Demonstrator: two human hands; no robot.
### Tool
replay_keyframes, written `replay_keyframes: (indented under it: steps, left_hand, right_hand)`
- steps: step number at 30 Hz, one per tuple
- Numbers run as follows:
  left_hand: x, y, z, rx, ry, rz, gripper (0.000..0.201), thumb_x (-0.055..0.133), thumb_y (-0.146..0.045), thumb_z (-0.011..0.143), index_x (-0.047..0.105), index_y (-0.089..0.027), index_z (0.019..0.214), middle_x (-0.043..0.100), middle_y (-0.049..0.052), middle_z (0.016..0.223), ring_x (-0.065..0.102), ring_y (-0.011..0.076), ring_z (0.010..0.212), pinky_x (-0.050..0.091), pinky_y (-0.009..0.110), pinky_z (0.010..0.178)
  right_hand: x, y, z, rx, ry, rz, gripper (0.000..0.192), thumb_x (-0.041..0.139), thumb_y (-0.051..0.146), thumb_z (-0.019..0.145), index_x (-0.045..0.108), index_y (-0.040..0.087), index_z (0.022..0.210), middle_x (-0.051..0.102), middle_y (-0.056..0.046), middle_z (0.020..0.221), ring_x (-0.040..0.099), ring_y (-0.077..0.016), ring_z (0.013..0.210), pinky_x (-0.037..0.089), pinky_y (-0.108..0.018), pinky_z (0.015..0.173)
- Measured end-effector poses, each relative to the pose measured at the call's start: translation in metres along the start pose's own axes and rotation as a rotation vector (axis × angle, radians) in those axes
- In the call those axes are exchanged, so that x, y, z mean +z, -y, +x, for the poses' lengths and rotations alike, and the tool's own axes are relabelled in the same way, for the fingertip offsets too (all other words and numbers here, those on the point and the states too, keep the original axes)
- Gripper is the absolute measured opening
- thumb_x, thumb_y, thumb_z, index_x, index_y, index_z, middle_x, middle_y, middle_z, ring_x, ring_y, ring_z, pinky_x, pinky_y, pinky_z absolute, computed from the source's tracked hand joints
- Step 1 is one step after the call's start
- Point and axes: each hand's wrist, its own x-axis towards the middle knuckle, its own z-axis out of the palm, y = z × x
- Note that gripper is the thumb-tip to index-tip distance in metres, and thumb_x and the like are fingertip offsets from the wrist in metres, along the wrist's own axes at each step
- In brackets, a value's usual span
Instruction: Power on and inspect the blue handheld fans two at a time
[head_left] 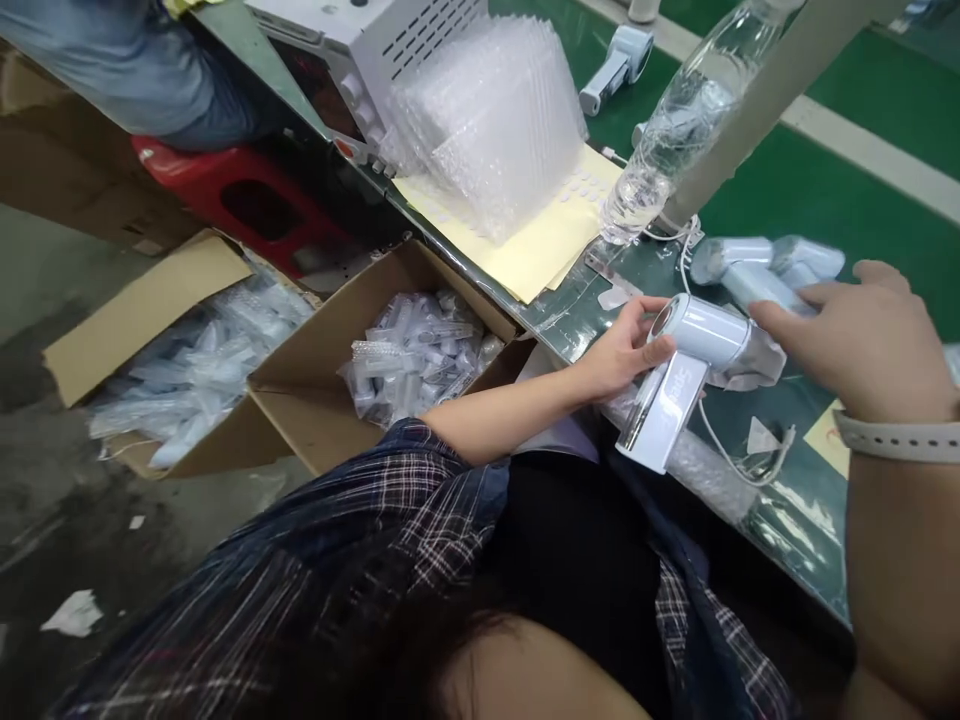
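Note:
My left hand (626, 350) grips the round rear of a light-blue hair dryer-shaped device (705, 330), thumb and fingers around its barrel. Its handle points down toward me, with pale lettering on it. Crumpled greyish material (754, 362) covers the barrel's front end. To the right, my right hand (874, 335) is held over the bench with thumb and fingers apart; a pale band circles its wrist. Close by its fingers lie more light-blue devices (765, 285). Whether the fingertips touch them is partly hidden.
Bubble-wrap bags (499, 120) are stacked on yellow sheets (540, 255) beside a white machine (360, 40). A plastic bottle (675, 130) leans by a post. Cardboard boxes (292, 400) of wrapped pieces stand below the bench edge. A white cable (739, 475) and bubble wrap (709, 475) lie near me. Someone sits on a red stool (195, 165).

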Motion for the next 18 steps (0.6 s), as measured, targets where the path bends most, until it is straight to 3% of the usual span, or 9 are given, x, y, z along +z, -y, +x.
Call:
replay_keyframes:
  steps: [4, 7, 9, 12, 15, 18]
  left_hand:
    - [0.007, -0.005, -0.006, 0.034, -0.097, 0.125, 0.102, 0.09, -0.09, 0.051, 0.048, -0.023, 0.115, 0.065, 0.0, 0.1, 0.064, 0.0141, 0.077, 0.055, 0.032, 0.074]
    - [0.018, -0.01, -0.018, 0.093, -0.212, 0.221, 0.091, 0.075, -0.098, 0.064, 0.051, -0.022, 0.107, 0.061, -0.001, 0.09, 0.059, 0.014, 0.077, 0.048, 0.03, 0.07]
    - [0.027, -0.013, -0.026, 0.168, -0.251, 0.299, 0.086, 0.068, -0.099, 0.072, 0.052, -0.023, 0.109, 0.06, 0.001, 0.094, 0.059, 0.0161, 0.084, 0.049, 0.032, 0.075]
    - [0.041, -0.014, -0.035, 0.264, -0.223, 0.438, 0.086, 0.07, -0.097, 0.073, 0.053, -0.024, 0.116, 0.06, 0.003, 0.104, 0.058, 0.0197, 0.095, 0.05, 0.037, 0.089]
    - [0.056, -0.015, -0.043, 0.268, -0.116, 0.458, 0.086, 0.068, -0.092, 0.08, 0.048, -0.027, 0.132, 0.059, 0.003, 0.105, 0.059, 0.0192, 0.091, 0.051, 0.04, 0.093]
    - [0.069, -0.017, -0.051, 0.224, -0.007, 0.474, 0.083, 0.059, -0.09, 0.089, 0.046, -0.03, 0.145, 0.059, 0.001, 0.099, 0.056, 0.0176, 0.082, 0.053, 0.039, 0.088]
  right_hand:
    - [0.023, 0.023, -0.066, -0.071, -0.025, 0.272, 0.06, 0.043, 0.049, 0.103, 0.076, 0.004, 0.124, 0.05, -0.038, 0.16, 0.049, -0.0472, 0.152, 0.042, -0.063, 0.12]
    - [0.029, 0.041, -0.124, -0.055, -0.045, 0.727, 0.059, 0.052, 0.057, 0.1, 0.07, 0.016, 0.138, 0.064, -0.023, 0.157, 0.054, -0.0434, 0.151, 0.037, -0.065, 0.129]
    - [0.025, 0.05, -0.162, 0.005, 0.145, 1.179, 0.067, 0.058, 0.069, 0.098, 0.065, 0.024, 0.147, 0.074, -0.018, 0.143, 0.068, -0.0417, 0.137, 0.05, -0.064, 0.118]
    - [0.01, 0.056, -0.202, 0.03, 0.447, 1.6, 0.074, 0.062, 0.081, 0.093, 0.066, 0.026, 0.143, 0.082, -0.019, 0.124, 0.081, -0.0407, 0.108, 0.068, -0.057, 0.09]
    - [-0.003, 0.055, -0.217, 0.114, 0.645, 1.949, 0.06, 0.086, 0.065, 0.085, 0.07, 0.029, 0.13, 0.084, -0.016, 0.115, 0.084, -0.034, 0.082, 0.07, -0.046, 0.069]
    - [-0.011, 0.052, -0.22, 0.177, 0.756, 2.091, 0.062, 0.097, 0.059, 0.076, 0.069, 0.029, 0.123, 0.085, -0.013, 0.105, 0.08, -0.0284, 0.061, 0.065, -0.037, 0.05]
